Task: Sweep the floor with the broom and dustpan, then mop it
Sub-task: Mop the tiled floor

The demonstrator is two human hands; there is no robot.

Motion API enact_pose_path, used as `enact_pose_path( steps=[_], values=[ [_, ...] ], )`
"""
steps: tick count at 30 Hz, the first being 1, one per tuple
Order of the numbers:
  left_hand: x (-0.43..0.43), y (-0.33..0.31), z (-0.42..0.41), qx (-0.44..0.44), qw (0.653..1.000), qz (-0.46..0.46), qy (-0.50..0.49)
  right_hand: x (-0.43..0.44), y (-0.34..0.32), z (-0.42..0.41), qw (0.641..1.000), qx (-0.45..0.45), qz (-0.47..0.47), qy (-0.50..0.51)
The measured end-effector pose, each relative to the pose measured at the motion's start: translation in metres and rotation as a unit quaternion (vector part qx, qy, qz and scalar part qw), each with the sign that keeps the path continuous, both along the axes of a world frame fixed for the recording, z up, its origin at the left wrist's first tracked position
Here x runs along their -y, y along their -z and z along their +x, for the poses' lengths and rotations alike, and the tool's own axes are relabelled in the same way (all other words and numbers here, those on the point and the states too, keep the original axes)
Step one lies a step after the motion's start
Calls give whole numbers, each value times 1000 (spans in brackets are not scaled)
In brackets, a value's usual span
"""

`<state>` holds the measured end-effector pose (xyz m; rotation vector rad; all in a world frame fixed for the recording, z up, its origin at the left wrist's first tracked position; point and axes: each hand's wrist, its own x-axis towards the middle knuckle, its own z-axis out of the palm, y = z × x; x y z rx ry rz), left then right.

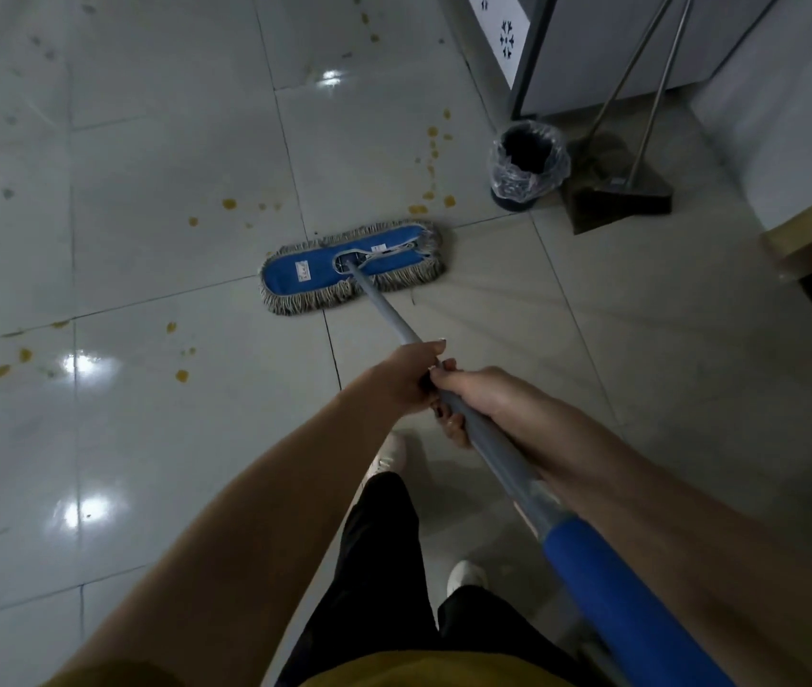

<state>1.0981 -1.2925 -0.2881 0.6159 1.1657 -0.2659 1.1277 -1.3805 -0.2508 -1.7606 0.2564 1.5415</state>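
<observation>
There is one wide view from the person's head. It looks forward and steeply down, near the forearms, to the floor (156,438).

Glossy pale tile floor (170,438) with dark grout lines, dotted with yellow-brown stains (229,204) from 9 to 1 o'clock. Bright light reflections (79,363) glare at 9 o'clock. A grey cabinet (592,52) stands at 1 o'clock, a bag-lined bin (528,161) just before it. A wooden furniture edge (810,230) shows at 3 o'clock.

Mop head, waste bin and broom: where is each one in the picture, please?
Mop head (317,271): head view, on its blue cloth top.
Waste bin (525,184): head view, on its bag-lined front wall.
Broom (622,204): head view, on its dark bristles.
</observation>
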Motion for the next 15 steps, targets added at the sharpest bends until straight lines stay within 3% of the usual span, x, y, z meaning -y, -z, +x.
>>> enact_pose_path(
  steps=[9, 15],
  values=[
    [-140, 28, 70, -15, 1000, 13, -10, -134, 16, 59, 995, -42, 7, 89],
    [-195, 52, 113, -17, 999, 34, 6, -180, 25, 95, 966, -182, 48, 178]
  ],
)
